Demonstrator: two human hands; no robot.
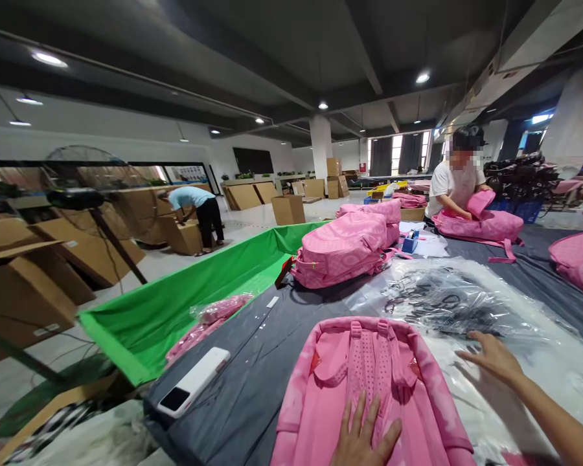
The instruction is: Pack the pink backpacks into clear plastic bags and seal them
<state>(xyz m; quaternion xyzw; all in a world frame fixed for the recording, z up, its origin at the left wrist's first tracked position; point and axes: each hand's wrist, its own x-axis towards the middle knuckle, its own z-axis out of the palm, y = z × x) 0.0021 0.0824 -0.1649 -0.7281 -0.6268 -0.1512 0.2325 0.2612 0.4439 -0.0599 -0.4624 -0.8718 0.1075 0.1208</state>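
A pink backpack lies on the dark table cover in front of me, its straps and back panel facing up. On its lower middle rests my left hand, fingers spread flat over the panel. To the right, my right hand reaches over clear plastic bags, its fingers apart and holding nothing. Whether its fingertips touch the plastic I cannot tell. Beyond the plastic's near part is a bundle of thin black cords under or among the film.
More pink backpacks stand farther up the table, near a blue tape dispenser. A white device lies at the left edge, beside a green fabric bin holding wrapped pink items. One co-worker handles a backpack; another person bends over a carton.
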